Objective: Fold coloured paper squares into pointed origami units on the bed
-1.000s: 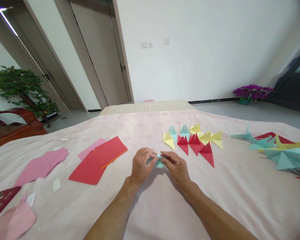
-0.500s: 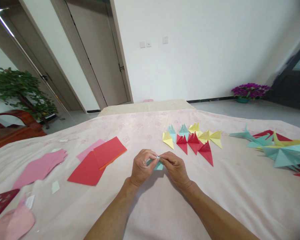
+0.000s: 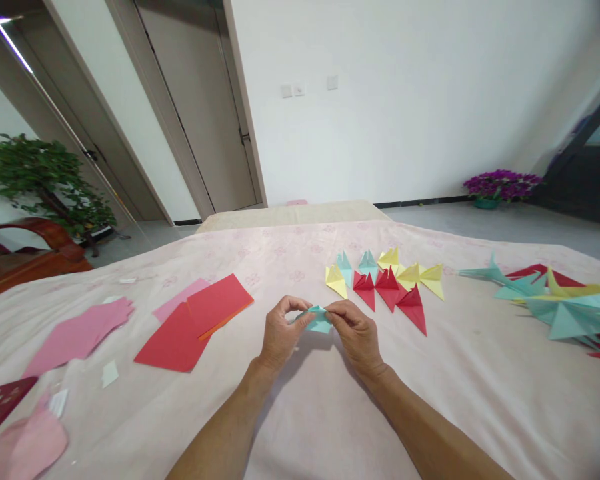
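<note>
In the middle of the counter, over its pale pink flowered cloth, you have a small piece of light-blue paper between your two hands. Your left hand pinches its left end between thumb and fingers, and your right hand pinches the right end the same way, so both hands are grasping the one piece. Its lower part hangs between your thumbs, folded along the top; the finer creases are too small to tell. A shadow lies on the cloth beneath your hands, though you cannot tell from this view whether the paper's lower edge touches down. Beyond your right hand and to its right stands a cluster of small folded papers: light-blue ones at the back, yellow ones around them, and red ones nearest you. Farther right, well apart from your hands, is a heap of larger folded papers in light blue, yellow and red. To your left lie two flat red sheets, one overlapping the other, with an orange edge showing below and a pink sheet behind. Farther left are fanned pink sheets and, near them, a dark red phone.
</note>
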Action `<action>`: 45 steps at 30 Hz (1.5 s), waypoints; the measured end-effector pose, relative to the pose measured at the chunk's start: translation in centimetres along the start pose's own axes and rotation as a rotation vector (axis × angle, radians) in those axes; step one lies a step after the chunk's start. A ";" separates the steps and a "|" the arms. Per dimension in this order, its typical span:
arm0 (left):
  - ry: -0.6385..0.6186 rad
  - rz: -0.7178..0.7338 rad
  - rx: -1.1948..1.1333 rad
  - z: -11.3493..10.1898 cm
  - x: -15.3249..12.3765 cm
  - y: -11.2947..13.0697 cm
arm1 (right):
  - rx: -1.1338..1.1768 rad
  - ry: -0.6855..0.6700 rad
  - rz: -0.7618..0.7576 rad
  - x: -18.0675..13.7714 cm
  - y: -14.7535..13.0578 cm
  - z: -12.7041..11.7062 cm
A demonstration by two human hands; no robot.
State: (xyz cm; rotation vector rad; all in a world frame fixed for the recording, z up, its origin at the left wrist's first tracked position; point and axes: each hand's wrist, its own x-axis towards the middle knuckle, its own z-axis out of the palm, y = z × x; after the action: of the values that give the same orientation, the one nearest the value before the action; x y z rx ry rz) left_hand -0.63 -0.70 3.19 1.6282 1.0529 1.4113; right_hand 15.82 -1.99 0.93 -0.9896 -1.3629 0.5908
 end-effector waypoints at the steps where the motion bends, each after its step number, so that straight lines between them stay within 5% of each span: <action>1: -0.003 -0.012 -0.013 0.0 0.0 -0.1 | 0.001 0.012 -0.003 0.1 -0.1 0.0; 15: -0.011 0.020 0.083 -0.7 -0.1 0.0 | 0.001 0.003 -0.065 0.1 0.2 -0.2; 20: -0.121 0.232 0.315 -1.3 0.4 -0.4 | 0.006 -0.016 -0.071 0.1 0.5 -0.3; 32: -0.077 0.467 0.555 -1.7 0.2 -1.0 | -0.026 -0.003 0.020 0.3 0.5 -0.1; 45: -0.131 0.355 0.373 -1.5 -0.1 -0.3 | 0.007 0.015 0.094 0.3 0.4 0.0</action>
State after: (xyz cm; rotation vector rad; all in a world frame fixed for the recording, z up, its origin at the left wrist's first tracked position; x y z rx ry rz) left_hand -2.13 -0.64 3.14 2.2361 1.0297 1.3584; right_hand 15.92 -1.55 0.71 -1.0550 -1.3062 0.6569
